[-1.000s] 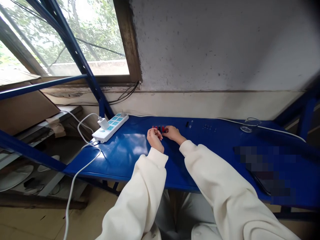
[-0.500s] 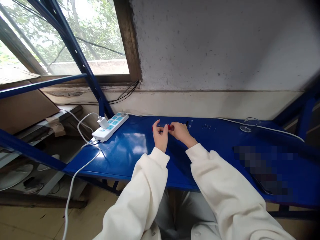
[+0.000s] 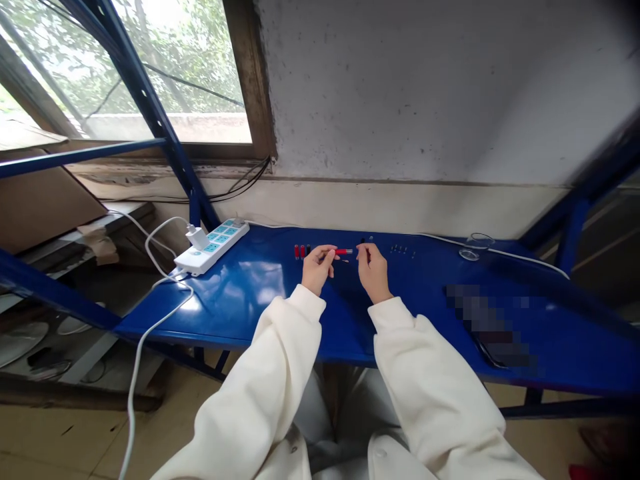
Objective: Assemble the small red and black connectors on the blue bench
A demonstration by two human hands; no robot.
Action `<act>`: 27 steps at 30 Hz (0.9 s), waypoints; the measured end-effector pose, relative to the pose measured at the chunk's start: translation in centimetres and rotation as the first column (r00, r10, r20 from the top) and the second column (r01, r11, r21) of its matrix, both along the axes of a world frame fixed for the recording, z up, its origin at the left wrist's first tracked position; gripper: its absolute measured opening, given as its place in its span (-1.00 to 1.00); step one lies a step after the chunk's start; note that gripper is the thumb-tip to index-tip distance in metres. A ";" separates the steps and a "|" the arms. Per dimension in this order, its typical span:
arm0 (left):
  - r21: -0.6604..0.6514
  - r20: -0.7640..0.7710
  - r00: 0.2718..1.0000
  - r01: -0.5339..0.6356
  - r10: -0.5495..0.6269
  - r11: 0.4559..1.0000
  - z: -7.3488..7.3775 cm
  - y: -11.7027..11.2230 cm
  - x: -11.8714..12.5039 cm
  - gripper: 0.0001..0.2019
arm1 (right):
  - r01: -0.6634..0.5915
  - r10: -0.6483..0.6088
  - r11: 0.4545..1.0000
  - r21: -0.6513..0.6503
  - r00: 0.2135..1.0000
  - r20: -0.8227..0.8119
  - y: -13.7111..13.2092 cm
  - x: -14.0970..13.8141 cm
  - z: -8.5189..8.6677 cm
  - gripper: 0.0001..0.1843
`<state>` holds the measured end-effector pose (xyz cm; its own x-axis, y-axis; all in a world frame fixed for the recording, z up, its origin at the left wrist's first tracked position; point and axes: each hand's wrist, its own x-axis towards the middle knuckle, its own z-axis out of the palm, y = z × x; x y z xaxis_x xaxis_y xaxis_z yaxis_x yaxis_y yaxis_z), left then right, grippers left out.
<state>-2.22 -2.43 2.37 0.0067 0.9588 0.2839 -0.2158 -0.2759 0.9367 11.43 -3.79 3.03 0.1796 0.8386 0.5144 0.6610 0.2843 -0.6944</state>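
My left hand (image 3: 318, 267) is closed on a small red tube (image 3: 343, 251), its silver end pointing right. A thin pointed piece shows just below the tube; I cannot tell what it is. A short way to the right, my right hand (image 3: 373, 269) is pinched, thumb against fingers, around something too small to name. Beyond my left hand, short red cylinders (image 3: 299, 252) stand side by side with a dark one (image 3: 308, 251). A small black piece (image 3: 363, 241) lies behind my right hand. Several tiny shiny parts (image 3: 401, 250) are scattered further right.
A white power strip (image 3: 213, 248) with a plugged-in charger sits on the left of the blue table (image 3: 240, 313). Its cable hangs over the front edge. Toward the right are a clear glass vessel (image 3: 470, 253) and a blurred-out dark object (image 3: 483, 327).
My hands have moved apart, and the tube's silver end now shows between them. The short cylinders have come into fuller view beyond my left hand. The camera view has shifted slightly.
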 end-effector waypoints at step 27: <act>-0.052 -0.008 0.999 0.040 -0.040 0.998 -0.4 0.2 -0.1 -0.66 | -0.130 0.125 0.987 -0.097 0.990 -0.058 0.0 -0.1 -0.2 -0.53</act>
